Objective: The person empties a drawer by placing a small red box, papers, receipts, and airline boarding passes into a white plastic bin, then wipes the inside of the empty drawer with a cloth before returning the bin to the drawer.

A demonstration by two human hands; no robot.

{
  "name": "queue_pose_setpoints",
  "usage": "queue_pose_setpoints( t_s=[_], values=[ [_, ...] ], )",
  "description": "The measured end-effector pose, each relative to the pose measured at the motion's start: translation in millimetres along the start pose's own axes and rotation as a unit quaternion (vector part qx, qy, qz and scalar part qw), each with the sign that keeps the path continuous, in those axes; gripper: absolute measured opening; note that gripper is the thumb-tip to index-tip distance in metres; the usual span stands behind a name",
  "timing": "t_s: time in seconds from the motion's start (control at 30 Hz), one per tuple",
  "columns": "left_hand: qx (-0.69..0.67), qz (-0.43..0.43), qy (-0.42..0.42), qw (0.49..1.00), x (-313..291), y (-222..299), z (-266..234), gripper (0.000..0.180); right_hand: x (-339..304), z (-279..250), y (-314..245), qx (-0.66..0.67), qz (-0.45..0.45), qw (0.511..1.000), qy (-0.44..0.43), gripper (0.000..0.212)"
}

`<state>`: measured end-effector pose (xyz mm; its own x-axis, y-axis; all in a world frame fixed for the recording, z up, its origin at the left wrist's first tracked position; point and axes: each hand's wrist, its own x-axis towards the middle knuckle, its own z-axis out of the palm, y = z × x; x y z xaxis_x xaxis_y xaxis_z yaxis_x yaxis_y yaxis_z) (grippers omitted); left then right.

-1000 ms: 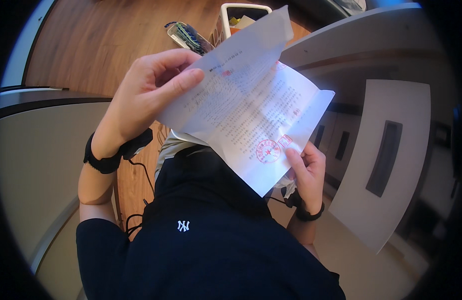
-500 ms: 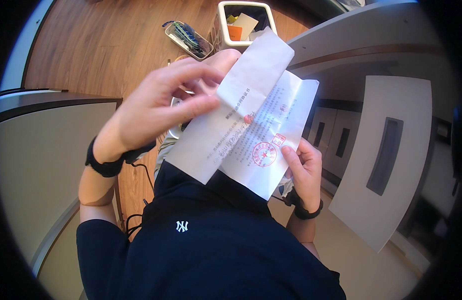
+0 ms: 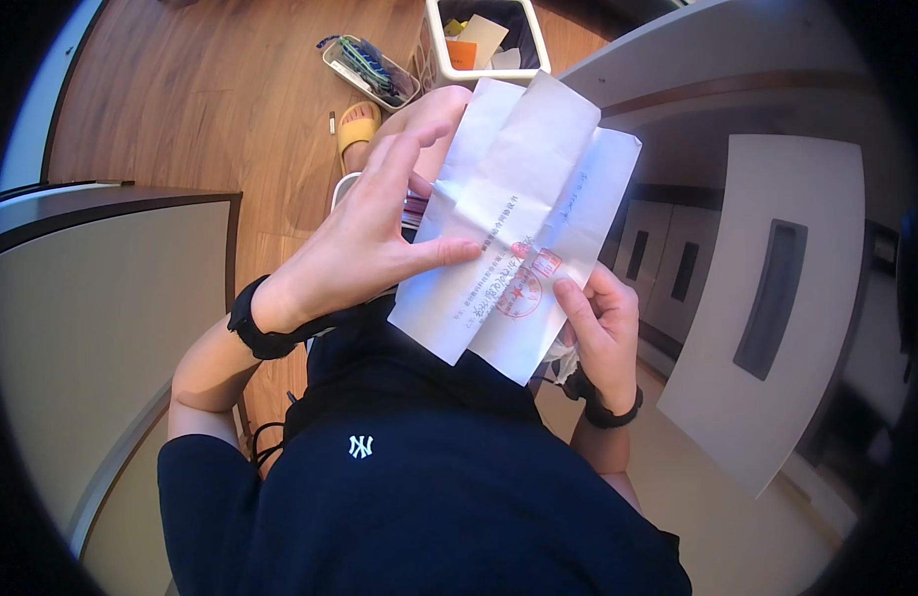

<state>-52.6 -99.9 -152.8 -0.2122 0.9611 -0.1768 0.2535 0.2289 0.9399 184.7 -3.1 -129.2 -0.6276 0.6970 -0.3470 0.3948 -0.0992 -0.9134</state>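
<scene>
The left hand (image 3: 364,233) is spread in the middle of the frame, its thumb lying flat on the face of a paper sheet (image 3: 518,189) and its forefinger lifted clear beyond the sheet's left edge; the tips of its lower fingers cannot be made out. The right hand (image 3: 606,318), right of centre, grips the sheet's lower right edge, thumb on the front and fingers curled behind.

The sheet sits in the centre of the frame, above the lap. It looks light and limp, likely to bend along its creases and to tear if pulled hard; its smooth face may slide a little under a thumb. The margins offer the best hold, thumb in front and fingers behind, with a flat press along the folds. Its white surface is creased into long panels, with lines of dark print, some handwriting, and red round and square stamps toward the lower part.

Black bands (image 3: 618,412) circle both wrists, over a dark cloth shirt (image 3: 409,497). Toward the top centre stand a pale, square-rimmed bin (image 3: 491,75) with papers inside and, left of it, a narrow basket (image 3: 387,101) of cords. Below the basket is a smooth yellow slipper (image 3: 357,129) on wood-grained floor (image 3: 181,99). A flat white panel (image 3: 712,348) with a dark recessed slot fills the right.
</scene>
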Motion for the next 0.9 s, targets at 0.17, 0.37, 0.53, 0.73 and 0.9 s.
queue_pose_setpoints(
  t_s=[0.17,0.37,0.53,0.73,0.9],
  values=[
    [-0.005,0.01,0.015,1.0,0,3,-3,0.089,-1,1,-1,0.009,0.003,1.0,-0.006,0.023],
    [-0.06,0.035,0.004,0.998,-1,-1,7,0.094,-3,7,-7,-0.018,-0.01,1.0,-0.005,0.028],
    [-0.161,0.051,-0.008,0.986,-8,11,27,0.097,5,4,-5,-0.073,-0.113,0.988,-0.081,0.056],
    [-0.194,0.091,-0.055,0.975,-11,7,46,0.083,9,15,-1,-0.132,-0.074,0.988,-0.017,0.026],
    [-0.204,0.127,-0.014,0.971,-16,6,48,0.077,9,12,-4,-0.176,-0.108,0.978,0.031,0.036]
  ],
)
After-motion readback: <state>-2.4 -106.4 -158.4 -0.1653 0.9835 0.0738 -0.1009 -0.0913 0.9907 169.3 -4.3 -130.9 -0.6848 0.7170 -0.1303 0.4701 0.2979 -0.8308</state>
